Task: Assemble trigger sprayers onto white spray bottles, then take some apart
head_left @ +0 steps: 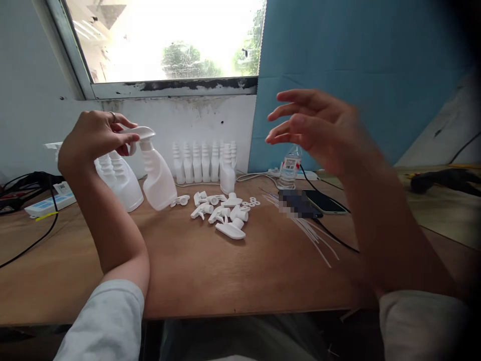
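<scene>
My left hand is closed round the spray head of a white spray bottle, which stands tilted on the wooden table. Two more white bottles stand just behind that hand. My right hand hovers in the air above the table's right side, fingers stretched out and apart, holding nothing. A pile of white trigger heads and caps lies in the middle of the table, between the two hands.
A row of white bottles stands against the wall under the window. Thin white tubes, a phone, a water bottle and black cables lie to the right. A power strip sits at the far left.
</scene>
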Available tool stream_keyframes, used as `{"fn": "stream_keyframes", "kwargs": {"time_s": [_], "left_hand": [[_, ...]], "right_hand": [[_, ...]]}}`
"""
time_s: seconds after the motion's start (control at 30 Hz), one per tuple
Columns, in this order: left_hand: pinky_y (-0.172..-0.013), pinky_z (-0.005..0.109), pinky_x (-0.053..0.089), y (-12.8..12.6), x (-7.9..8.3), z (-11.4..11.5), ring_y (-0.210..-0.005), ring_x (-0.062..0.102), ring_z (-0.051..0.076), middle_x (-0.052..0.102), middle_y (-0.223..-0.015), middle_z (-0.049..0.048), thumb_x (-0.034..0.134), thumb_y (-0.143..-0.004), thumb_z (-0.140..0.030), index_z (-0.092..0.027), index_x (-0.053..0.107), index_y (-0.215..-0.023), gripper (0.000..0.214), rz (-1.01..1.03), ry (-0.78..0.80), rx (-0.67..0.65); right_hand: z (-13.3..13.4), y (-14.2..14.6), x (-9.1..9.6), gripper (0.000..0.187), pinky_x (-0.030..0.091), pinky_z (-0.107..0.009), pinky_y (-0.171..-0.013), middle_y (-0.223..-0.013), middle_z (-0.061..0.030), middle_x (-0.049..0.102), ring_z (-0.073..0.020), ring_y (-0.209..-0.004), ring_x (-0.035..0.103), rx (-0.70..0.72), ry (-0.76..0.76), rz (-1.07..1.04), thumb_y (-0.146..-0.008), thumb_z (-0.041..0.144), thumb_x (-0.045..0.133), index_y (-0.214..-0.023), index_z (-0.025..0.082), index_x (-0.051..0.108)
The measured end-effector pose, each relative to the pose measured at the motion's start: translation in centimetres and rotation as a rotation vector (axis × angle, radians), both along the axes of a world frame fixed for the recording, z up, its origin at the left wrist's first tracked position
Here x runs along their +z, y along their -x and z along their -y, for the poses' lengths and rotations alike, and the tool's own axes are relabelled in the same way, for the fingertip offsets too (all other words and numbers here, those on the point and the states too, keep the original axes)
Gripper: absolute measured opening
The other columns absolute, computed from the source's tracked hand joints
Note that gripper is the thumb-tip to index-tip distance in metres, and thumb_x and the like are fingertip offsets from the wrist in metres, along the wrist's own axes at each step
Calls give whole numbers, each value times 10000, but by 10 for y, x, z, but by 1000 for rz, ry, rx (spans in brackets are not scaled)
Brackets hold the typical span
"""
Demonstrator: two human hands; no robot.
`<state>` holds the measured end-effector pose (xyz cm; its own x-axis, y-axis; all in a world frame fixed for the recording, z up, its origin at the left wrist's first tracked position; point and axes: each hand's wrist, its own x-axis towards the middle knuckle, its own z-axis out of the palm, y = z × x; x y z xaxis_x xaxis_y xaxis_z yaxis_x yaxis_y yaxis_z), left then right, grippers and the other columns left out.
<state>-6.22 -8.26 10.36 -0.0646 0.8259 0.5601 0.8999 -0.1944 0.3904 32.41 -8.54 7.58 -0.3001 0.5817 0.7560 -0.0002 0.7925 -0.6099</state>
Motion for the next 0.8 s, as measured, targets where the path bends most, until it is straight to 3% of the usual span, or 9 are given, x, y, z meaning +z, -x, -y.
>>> {"fn": "stream_keyframes", "kwargs": {"time_s": [0.07, 0.27, 0.53, 0.7, 0.8], "left_hand": [[-819, 354, 521, 7, -1, -10, -702, 649, 151, 625, -606, -52, 715, -779, -345, -140, 655, -1143, 422, 42, 40, 77], [-680, 269, 507, 24, -12, -43, -593, 629, 135, 514, -411, -96, 723, -732, -249, -99, 633, -1084, 393, 122, 132, 203], [-602, 278, 505, 36, -14, -45, -489, 621, 134, 549, -414, -88, 725, -744, -224, -76, 594, -1082, 391, 241, 158, 196], [-583, 315, 524, 38, -14, -53, -479, 636, 166, 567, -441, -74, 759, -720, -301, -76, 574, -1083, 464, 226, 168, 215], [-592, 320, 518, 35, -13, -49, -535, 651, 177, 658, -588, -1, 740, -752, -457, -39, 497, -1256, 698, 179, 253, 258]], "right_hand": [[2, -10, 5, 318, 571, -369, -793, -995, -51, 662, -163, -744, 690, -32, -31, -39, -821, 280, 728, -1123, 194, 677], [-1, -28, 12, 204, 562, -378, -715, -875, -42, 676, -168, -641, 677, -129, -60, -123, -817, 196, 684, -1012, 207, 744], [2, -32, 15, 172, 546, -380, -675, -865, -29, 675, -152, -623, 655, -154, -45, -66, -816, 236, 712, -983, 243, 752], [5, -29, 15, 174, 533, -391, -640, -869, -43, 674, -157, -618, 646, -150, -58, -54, -803, 244, 727, -975, 232, 752], [4, -29, 14, 174, 532, -388, -635, -860, -37, 671, -153, -606, 642, -159, -45, -38, -798, 262, 737, -970, 237, 744]]}}
